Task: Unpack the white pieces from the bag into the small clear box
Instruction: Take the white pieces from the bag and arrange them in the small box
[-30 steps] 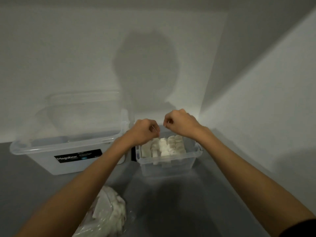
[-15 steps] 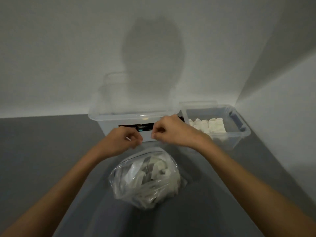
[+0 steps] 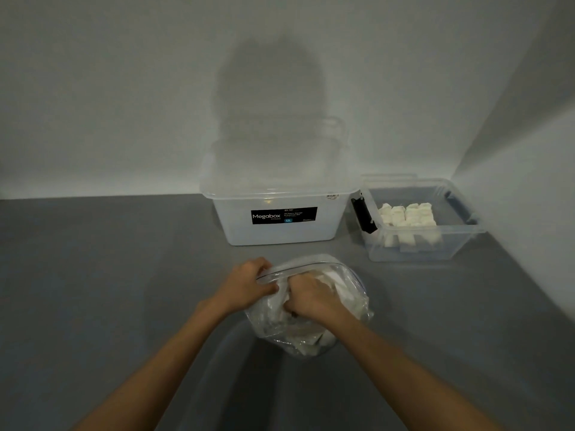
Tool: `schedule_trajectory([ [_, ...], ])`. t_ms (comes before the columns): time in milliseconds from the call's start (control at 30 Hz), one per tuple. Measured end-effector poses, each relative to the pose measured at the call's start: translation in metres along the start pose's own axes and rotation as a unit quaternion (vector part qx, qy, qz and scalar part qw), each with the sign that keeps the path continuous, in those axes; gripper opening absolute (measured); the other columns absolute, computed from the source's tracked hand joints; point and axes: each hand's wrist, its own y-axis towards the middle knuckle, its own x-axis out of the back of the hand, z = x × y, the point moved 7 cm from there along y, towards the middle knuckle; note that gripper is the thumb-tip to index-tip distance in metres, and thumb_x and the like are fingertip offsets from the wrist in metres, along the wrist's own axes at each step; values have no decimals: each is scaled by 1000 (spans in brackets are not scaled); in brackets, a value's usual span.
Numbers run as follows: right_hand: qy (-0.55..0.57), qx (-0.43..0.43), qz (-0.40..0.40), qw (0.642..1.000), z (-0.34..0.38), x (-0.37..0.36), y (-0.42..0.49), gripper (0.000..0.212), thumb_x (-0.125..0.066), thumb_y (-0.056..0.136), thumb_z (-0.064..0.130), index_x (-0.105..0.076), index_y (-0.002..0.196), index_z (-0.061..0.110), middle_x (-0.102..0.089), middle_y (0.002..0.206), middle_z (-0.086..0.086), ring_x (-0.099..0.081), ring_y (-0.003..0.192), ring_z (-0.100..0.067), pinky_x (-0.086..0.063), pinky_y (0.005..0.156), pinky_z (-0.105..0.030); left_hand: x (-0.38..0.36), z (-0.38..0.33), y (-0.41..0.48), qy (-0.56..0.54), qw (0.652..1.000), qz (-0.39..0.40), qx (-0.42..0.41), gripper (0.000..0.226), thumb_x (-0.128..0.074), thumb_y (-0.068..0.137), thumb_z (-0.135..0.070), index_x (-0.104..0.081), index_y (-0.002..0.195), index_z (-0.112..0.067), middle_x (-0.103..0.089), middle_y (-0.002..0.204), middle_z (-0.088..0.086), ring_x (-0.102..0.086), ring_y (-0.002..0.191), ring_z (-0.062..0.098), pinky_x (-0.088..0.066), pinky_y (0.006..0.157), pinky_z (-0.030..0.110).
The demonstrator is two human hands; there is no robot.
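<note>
A large translucent storage box [image 3: 236, 225] stands open on the grey floor [image 3: 93, 290], close to the white back wall [image 3: 102, 104]. Its front carries a black label [image 3: 284, 215] reading "Megabox", with smaller print too fine to read. A small sticker [image 3: 332, 196], possibly a price tag, sits on the front rim near the right corner. What seems to be the box's clear lid [image 3: 311, 141] leans upright against the wall behind it. A broad dark shadow [image 3: 270, 85] falls on that wall. A second white wall [image 3: 529, 188] meets it in a corner on the right.
</note>
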Motion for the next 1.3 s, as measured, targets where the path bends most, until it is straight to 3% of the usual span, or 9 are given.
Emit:
schedule_trajectory([
  [100, 28, 2, 3, 1000, 0, -3, 2, 31, -68, 78, 22, -60, 106, 10, -58, 116, -11, -60, 102, -31, -50, 90, -49, -3, 1, 0, -15, 1000, -4, 7, 27, -70, 82, -21, -62, 105, -9, -66, 96, 6, -62, 89, 23, -46, 75, 29],
  [233, 38, 21, 7, 999, -5, 8, -3, 15, -67, 79, 18, -61, 91, 12, -64, 102, -9, -64, 94, -26, -53, 78, -37, -1, -3, 1, -22, 1000, -8, 3, 25, -69, 83, -20, -61, 104, -9, -65, 92, 6, -62, 89, 25, -43, 70, 28],
  [400, 43, 52, -39, 997, -12, 42, -15, 12, -62, 84, 11, -58, 95, 11, -55, 92, -3, -56, 82, -20, -40, 59, -23, 26, -29, -10, -77, 993, -75, -48, 64, -76, 77, -29, -44, 132, -23, -49, 113, 0, -52, 95, 14, -42, 83, 24],
  [567, 26, 102, -56, 993, -12, 59, -34, 9, -61, 84, 8, -61, 93, 10, -54, 86, 1, -55, 82, -17, -37, 59, -18, 49, -70, -29, -70, 975, -156, -143, 61, -74, 80, -23, -44, 132, -32, -42, 116, -9, -45, 96, 4, -37, 73, 2],
  [700, 65, 133, -114, 982, -5, 86, -54, 15, -62, 85, 10, -65, 100, 11, -63, 87, -3, -60, 75, -15, -49, 68, -24, 55, -84, -38, -76, 963, -188, -178, 41, -70, 83, -22, -55, 120, -31, -49, 111, -11, -47, 91, 1, -35, 74, -2],
  [900, 260, 151, -169, 939, -6, 132, -65, 7, -71, 82, 7, -67, 88, 8, -68, 66, -6, -65, 55, -11, -53, 56, -20, 49, -88, -33, -183, 964, -118, -150, 35, -76, 75, -37, -60, 105, -33, -64, 99, -16, -59, 88, 0, -46, 70, 14],
  [1033, 347, 147, -137, 916, -11, 130, -59, 13, -73, 82, 12, -69, 89, 3, -70, 66, -13, -66, 57, -13, -54, 56, -20, 43, -75, -25, -255, 955, -101, -116, 23, -77, 77, -28, -68, 93, -15, -71, 81, 2, -68, 72, 14, -55, 69, 35],
  [1167, 172, 125, -115, 970, -15, 102, -45, 8, -62, 89, 6, -70, 90, 5, -68, 70, -7, -68, 61, -14, -55, 59, -19, 36, -52, -21, -289, 950, -99, -63, 21, -77, 78, -18, -67, 88, -2, -69, 80, 18, -62, 69, 20, -50, 65, 36],
  [1300, -55, 116, -62, 990, -11, 52, -23, 18, -56, 89, 4, -72, 96, 5, -68, 93, -10, -65, 80, -24, -54, 76, -32, 32, -35, -21, -299, 949, -99, -21, 12, -77, 78, -17, -69, 86, -12, -70, 76, 3, -66, 70, 12, -53, 62, 25],
])
